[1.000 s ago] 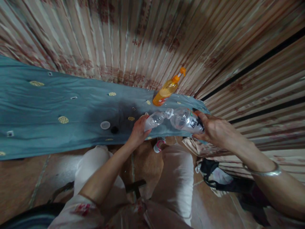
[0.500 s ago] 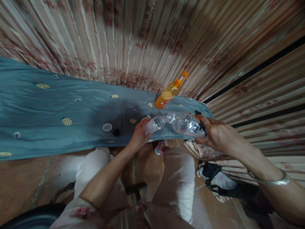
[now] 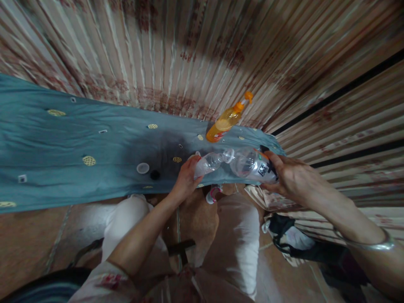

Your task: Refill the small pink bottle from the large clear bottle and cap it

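My left hand is closed round a small clear bottle, which tilts up to the right. My right hand grips a larger clear plastic bottle with a black-and-white label, held on its side with its neck pointing left. The two bottle mouths meet above the near edge of the blue-grey cloth. On the cloth to the left of my left hand lie a white cap and a small black cap.
An orange pump bottle stands on the cloth just behind the two clear bottles. Striped floral curtains hang behind and to the right. My white-trousered knees are below, and a dark bag lies on the tiled floor at the right.
Both hands and the two bottles stay joined mouth to mouth. The view has shifted slightly, so they sit a little further right and lower in the picture.
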Action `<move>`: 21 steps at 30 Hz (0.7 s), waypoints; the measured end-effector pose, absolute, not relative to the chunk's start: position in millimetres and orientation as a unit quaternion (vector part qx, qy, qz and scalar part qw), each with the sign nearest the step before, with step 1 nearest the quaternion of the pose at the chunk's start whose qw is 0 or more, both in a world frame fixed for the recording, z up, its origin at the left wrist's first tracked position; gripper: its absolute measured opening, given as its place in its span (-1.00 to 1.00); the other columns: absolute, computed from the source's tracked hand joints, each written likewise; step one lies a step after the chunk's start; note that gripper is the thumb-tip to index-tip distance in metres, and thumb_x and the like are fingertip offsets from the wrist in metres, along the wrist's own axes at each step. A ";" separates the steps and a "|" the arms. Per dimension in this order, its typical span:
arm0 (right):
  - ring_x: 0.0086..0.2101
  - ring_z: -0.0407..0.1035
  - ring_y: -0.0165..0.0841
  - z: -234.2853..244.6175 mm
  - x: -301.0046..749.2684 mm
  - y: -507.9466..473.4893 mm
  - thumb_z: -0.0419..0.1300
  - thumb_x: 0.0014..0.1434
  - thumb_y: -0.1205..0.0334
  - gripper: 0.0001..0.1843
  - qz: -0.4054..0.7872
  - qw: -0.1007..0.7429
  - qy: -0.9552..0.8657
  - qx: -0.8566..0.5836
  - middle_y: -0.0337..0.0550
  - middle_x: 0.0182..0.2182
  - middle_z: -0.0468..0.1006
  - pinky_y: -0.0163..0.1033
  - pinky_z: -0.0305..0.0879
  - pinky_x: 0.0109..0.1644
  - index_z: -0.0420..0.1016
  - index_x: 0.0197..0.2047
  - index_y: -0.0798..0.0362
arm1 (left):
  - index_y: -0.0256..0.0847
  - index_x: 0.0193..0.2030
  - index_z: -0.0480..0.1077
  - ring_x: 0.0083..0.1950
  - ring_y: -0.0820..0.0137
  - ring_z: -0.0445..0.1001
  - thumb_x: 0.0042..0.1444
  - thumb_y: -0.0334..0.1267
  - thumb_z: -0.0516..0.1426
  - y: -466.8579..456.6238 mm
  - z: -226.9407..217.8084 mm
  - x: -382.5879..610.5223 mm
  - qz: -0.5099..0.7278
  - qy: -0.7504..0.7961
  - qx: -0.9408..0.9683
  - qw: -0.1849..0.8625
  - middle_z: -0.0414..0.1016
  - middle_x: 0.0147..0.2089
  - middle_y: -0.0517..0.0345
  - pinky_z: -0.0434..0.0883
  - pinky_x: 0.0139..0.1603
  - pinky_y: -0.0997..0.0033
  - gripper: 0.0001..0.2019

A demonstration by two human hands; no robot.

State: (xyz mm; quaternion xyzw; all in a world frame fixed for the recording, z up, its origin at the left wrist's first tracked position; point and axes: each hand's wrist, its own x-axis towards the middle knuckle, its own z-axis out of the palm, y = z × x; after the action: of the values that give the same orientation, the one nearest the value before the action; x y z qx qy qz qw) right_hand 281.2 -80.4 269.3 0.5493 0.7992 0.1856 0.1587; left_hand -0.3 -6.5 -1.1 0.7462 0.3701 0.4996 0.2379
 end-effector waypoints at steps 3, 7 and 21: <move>-0.19 0.65 -0.02 269.9 282.8 -80.3 0.45 0.29 0.07 -0.27 0.195 0.154 0.806 0.538 0.09 -0.11 0.76 -0.12 0.39 -0.13 0.41 0.40 0.20 | -0.04 0.58 0.25 0.51 -0.02 0.58 0.27 -0.36 0.37 -6.5 -1.6 0.9 0.498 0.375 0.743 0.243 0.54 0.52 -0.21 0.58 0.49 -0.17 -0.22; -0.22 0.63 -0.02 271.8 283.8 -79.5 0.44 0.29 0.10 -0.30 0.198 0.151 0.811 0.530 0.09 -0.13 0.75 -0.11 0.37 -0.15 0.41 0.37 0.21 | -0.06 0.57 0.25 0.51 -0.01 0.58 0.28 -0.37 0.37 -7.2 0.5 1.4 0.497 0.372 0.747 0.238 0.55 0.51 -0.21 0.58 0.49 -0.15 -0.24; -0.19 0.67 0.09 273.3 283.9 -79.2 0.40 0.32 0.14 -0.32 0.190 0.148 0.817 0.524 0.24 -0.08 0.76 -0.03 0.44 -0.14 0.40 0.39 0.26 | -0.12 0.53 0.30 0.49 -0.02 0.60 0.29 -0.36 0.35 -8.2 3.9 3.3 0.487 0.383 0.746 0.243 0.56 0.49 -0.23 0.60 0.49 -0.16 -0.30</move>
State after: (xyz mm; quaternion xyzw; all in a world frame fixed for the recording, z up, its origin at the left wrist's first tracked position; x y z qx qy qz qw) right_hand 283.9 -79.2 273.3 0.5236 0.8172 0.1901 0.1482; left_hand 3.3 -8.2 3.9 0.7464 0.3825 0.4874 0.2430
